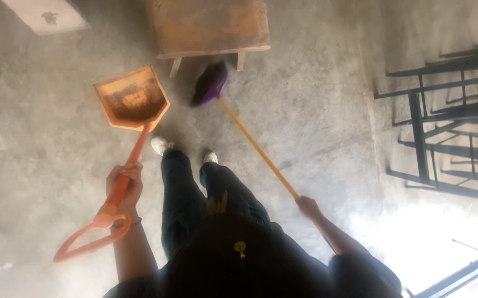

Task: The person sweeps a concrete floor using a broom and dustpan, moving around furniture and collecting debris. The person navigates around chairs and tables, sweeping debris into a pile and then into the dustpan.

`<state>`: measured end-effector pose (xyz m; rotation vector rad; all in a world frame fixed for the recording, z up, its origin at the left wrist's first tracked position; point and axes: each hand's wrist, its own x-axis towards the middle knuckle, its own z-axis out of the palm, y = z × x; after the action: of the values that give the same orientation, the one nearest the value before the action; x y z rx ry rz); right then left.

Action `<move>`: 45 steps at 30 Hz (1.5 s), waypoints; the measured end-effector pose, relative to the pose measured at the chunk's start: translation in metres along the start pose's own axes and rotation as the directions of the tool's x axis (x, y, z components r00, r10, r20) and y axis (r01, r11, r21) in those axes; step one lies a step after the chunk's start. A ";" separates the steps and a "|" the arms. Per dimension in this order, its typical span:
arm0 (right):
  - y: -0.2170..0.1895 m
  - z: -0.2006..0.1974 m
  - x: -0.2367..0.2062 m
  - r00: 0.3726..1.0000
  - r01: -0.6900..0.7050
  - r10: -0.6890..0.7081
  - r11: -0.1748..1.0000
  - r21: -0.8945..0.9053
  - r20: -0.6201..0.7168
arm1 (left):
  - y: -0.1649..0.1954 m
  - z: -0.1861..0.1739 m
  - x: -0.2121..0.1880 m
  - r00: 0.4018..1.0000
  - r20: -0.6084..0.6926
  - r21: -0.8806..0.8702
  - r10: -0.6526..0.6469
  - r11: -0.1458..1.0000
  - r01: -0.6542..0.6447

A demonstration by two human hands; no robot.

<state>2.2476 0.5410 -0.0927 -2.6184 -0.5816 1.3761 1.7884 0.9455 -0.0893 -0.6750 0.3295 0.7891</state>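
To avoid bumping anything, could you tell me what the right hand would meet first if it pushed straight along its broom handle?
Probably the wooden bench: the right hand aims the yellow-handled broom toward the bench's legs, though depth is unclear.

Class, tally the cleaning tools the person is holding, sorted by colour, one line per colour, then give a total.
Orange: 1, the orange plastic long-handled dustpan, gripped by the left hand.
Purple: 1, the purple-bristled broom with a yellow stick, gripped by the right hand.
Total: 2
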 end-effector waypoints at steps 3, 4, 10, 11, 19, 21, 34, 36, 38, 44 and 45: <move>-0.058 -0.004 0.040 0.995 -0.084 0.052 0.900 0.428 0.085 | -0.025 -0.019 -0.019 0.999 0.006 -0.070 0.045 0.997 -0.045; -0.083 0.000 0.050 0.993 -0.090 0.041 0.871 0.484 0.110 | -0.029 -0.024 -0.025 1.000 0.004 -0.063 0.029 0.998 -0.028; -0.235 0.049 0.082 0.969 0.081 -0.142 0.956 0.280 0.204 | -0.029 -0.035 -0.048 0.999 -0.036 -0.028 0.013 1.000 -0.014; -0.256 0.056 0.083 0.960 0.152 -0.186 0.974 0.166 0.211 | -0.026 -0.037 -0.051 0.999 -0.049 -0.017 0.015 1.000 -0.016; -0.308 0.066 0.091 0.807 0.574 -0.430 0.413 -0.707 0.405 | -0.007 -0.055 -0.076 0.981 -0.173 0.127 0.081 0.990 -0.060; -0.274 0.061 0.081 0.753 0.616 -0.469 0.258 -0.744 0.461 | -0.005 -0.064 -0.088 0.973 -0.198 0.093 0.119 0.990 -0.102; -0.053 0.132 -0.059 0.858 0.000 0.058 0.994 -0.113 0.510 | 0.014 -0.113 -0.142 0.981 -0.169 0.194 0.091 0.979 -0.057; -0.048 0.135 -0.056 0.837 0.153 -0.070 0.982 -0.109 0.543 | 0.015 -0.112 -0.138 0.973 -0.196 0.299 0.120 0.952 -0.057; -0.044 0.136 -0.052 0.741 0.529 -0.334 0.825 -0.200 0.582 | 0.013 -0.109 -0.132 0.975 -0.211 0.330 0.070 0.944 0.003; -0.009 0.123 -0.048 0.921 -0.030 0.009 0.998 0.048 0.390 | -0.016 -0.092 -0.097 0.953 -0.279 0.419 -0.118 0.878 0.231; 0.001 0.117 -0.048 0.932 -0.052 0.017 0.995 0.087 0.361 | -0.025 -0.088 -0.086 0.941 -0.296 0.431 -0.162 0.857 0.283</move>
<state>2.1285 0.5134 -0.1238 -2.3246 -0.4955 1.8650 1.7467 0.8273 -0.1003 -0.3416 0.6377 0.3715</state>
